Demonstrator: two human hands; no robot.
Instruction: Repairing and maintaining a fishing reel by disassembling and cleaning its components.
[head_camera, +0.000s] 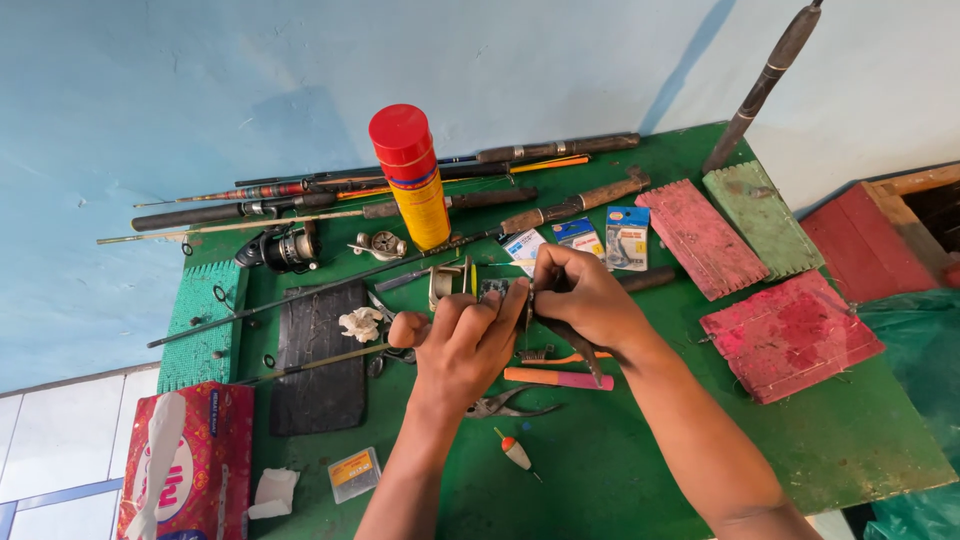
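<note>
From the head camera, both hands meet at the middle of the frame over a green table (620, 470). The left hand (462, 345) is curled narrow, its fingers pinching a small dark part (527, 308) that I cannot make out clearly. The right hand (585, 295) is closed on dark pliers (580, 345), whose tip points down towards the lower middle of the frame. The part sits just where the two hands touch. It looks tiny, light and stiff, the sort of thing that slips, so a fingertip pinch close to the tool seems the surest hold.

Below the hands lie a pink handled tool (560, 378), a second pair of pliers (505, 405) and a small orange-and-white float (515, 453). At upper middle stands a red-capped spray can (412, 175), with fishing rods (330, 195) beside it and a spinning reel (282, 250) at left. Red and green slotted boards (735, 235) lie to the right, and a tissue pack (185, 465) sits lower left.
</note>
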